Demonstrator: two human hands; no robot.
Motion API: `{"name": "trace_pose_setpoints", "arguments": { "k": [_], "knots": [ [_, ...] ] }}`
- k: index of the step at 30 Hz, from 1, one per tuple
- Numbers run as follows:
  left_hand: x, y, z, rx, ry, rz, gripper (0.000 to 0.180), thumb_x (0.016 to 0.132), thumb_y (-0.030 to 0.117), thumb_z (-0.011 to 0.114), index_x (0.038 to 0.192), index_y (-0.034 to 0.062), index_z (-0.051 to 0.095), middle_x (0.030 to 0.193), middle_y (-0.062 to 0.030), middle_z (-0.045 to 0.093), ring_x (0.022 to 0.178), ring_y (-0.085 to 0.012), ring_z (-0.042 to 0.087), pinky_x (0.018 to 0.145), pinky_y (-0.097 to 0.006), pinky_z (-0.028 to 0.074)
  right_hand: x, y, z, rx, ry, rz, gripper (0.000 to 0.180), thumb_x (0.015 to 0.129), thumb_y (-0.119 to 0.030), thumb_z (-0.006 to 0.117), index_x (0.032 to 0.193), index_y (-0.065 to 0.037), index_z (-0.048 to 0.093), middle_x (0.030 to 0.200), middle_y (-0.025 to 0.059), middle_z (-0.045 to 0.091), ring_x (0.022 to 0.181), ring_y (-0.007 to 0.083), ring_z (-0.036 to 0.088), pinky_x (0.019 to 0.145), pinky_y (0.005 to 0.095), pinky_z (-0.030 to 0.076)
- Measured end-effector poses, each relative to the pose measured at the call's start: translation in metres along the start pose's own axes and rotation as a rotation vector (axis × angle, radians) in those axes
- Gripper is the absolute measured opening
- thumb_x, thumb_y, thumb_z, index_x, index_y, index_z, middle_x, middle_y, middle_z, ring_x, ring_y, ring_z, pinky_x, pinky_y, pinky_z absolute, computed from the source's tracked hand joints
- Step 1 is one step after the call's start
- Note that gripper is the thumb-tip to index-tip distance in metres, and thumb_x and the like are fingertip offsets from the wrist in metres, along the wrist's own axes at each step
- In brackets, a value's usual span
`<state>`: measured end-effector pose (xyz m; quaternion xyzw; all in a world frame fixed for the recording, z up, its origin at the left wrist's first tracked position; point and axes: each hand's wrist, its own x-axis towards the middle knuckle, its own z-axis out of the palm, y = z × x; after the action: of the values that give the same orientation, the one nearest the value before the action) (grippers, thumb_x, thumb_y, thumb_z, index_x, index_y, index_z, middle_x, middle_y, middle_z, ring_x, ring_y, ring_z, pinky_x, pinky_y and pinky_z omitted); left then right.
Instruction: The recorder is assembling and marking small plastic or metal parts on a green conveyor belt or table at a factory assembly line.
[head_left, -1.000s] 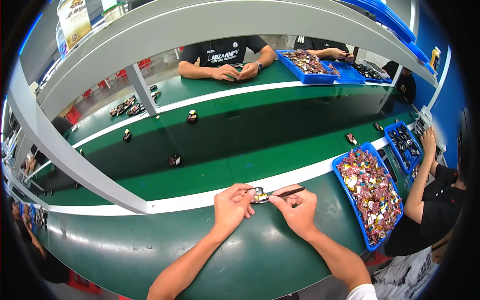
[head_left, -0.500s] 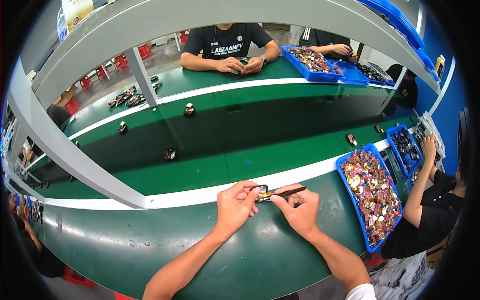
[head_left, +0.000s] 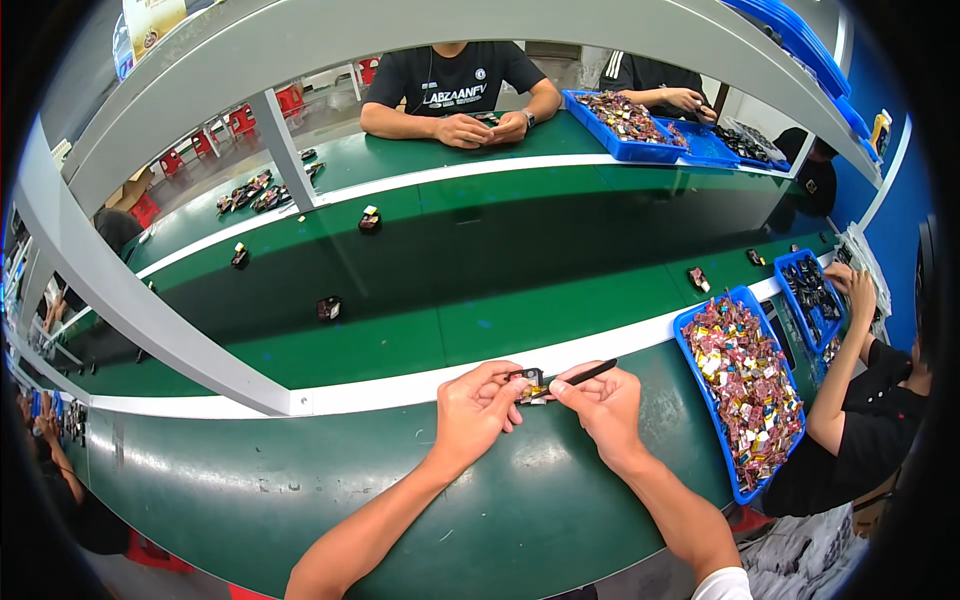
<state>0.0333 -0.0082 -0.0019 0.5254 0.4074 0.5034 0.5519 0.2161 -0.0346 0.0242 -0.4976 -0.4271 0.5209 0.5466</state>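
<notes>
Over the green workbench (head_left: 370,480), the left forearm (head_left: 385,515) and right forearm (head_left: 675,515) slant inward and away from the body. The left hand (head_left: 473,408) pinches with thumb against curled fingers; the right hand (head_left: 608,408) clasps a slim black stick-like tool (head_left: 590,373), its free end slanting up rightward. Between both hands' fingertips lies a black plastic housing (head_left: 533,377), gripped at its left side; whether the tool touches it cannot be told. A yellow piece (head_left: 535,392) shows on it.
</notes>
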Motion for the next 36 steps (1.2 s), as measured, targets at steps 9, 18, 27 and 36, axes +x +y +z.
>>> {"name": "trace_pose_setpoints", "arguments": {
  "k": [9, 18, 27, 36],
  "knots": [
    [-0.001, -0.001, 0.001, 0.043, -0.001, 0.035, 0.019, 0.097, 0.005, 0.068, 0.112, -0.0067, 0.069, 0.072, -0.0089, 0.07, 0.057, -0.0104, 0.065, 0.047, -0.024, 0.051, 0.001, 0.009, -0.001, 0.021, 0.0, -0.071, 0.012, 0.089, 0.009, 0.072, 0.099, 0.009, 0.065, 0.093, 0.0159, 0.073, 0.085, 0.0198, 0.074, 0.076, 0.0264, 0.06],
    [0.007, -0.004, -0.014, -0.182, -0.164, -0.099, 0.029, 0.101, 0.012, 0.064, 0.123, -0.0072, 0.066, 0.093, -0.0175, 0.073, 0.062, -0.0212, 0.071, 0.048, -0.027, 0.056, -0.001, 0.012, -0.001, -0.01, -0.011, -0.235, 0.014, 0.087, 0.007, 0.076, 0.099, 0.006, 0.068, 0.093, 0.01, 0.073, 0.075, 0.0077, 0.067, 0.063, 0.0191, 0.051],
    [0.007, -0.003, -0.014, -0.203, -0.193, -0.13, 0.029, 0.102, 0.013, 0.063, 0.122, -0.0073, 0.066, 0.094, -0.017, 0.073, 0.063, -0.0215, 0.072, 0.049, -0.028, 0.057, -0.004, 0.018, 0.002, -0.162, 0.025, -0.376, 0.009, 0.085, 0.004, 0.079, 0.091, 0.001, 0.073, 0.082, 0.0022, 0.073, 0.055, -0.0032, 0.045, 0.048, 0.0167, 0.032],
    [0.005, -0.001, -0.015, -0.188, -0.2, -0.098, 0.026, 0.102, 0.01, 0.062, 0.119, -0.0079, 0.067, 0.092, -0.0168, 0.073, 0.062, -0.0207, 0.071, 0.049, -0.028, 0.057, -0.001, 0.017, 0.0, -0.165, -0.002, -0.368, 0.009, 0.085, 0.004, 0.079, 0.091, 0.001, 0.073, 0.085, 0.0035, 0.075, 0.054, -0.0033, 0.044, 0.048, 0.0163, 0.032]
  ]
}}
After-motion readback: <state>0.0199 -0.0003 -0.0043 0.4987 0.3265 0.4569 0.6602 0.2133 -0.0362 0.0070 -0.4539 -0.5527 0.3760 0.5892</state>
